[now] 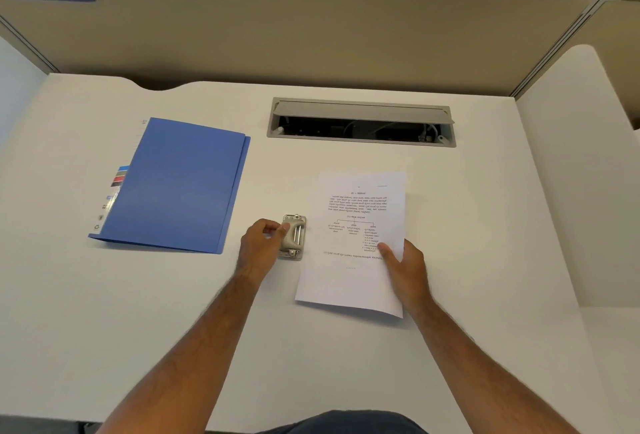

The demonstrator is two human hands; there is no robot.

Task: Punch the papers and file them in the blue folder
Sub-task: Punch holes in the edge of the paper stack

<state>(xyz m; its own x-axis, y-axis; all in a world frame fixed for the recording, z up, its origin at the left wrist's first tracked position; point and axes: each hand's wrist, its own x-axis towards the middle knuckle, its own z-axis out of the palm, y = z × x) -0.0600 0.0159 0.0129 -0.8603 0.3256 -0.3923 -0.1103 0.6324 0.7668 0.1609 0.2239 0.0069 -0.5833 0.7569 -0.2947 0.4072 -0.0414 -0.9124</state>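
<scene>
Your left hand (261, 241) curls its fingers around the near-left side of the small grey metal two-hole punch (293, 237), which sits on the white surface (173, 312) just beside the left edge of the white printed sheets of paper (356, 243). Your right hand (405, 271) pinches those sheets at their right edge, thumb on top and fingers underneath as far as you can judge; the near right corner looks slightly lifted. The closed blue plastic folder (176, 184) lies flat, well apart to the left, untouched.

The step in hand looks like getting the paper edge into the punch. Keep the punch steady with your left hand and slide the sheets leftward with your right until the long left edge seats fully against the back of the slot. Before pressing, square the stack so every sheet is flush, otherwise the holes will not line up. Centre the punch along the edge's length, so the holes meet the folder's fastener. How many sheets there are cannot be told, so press firmly and evenly.
</scene>
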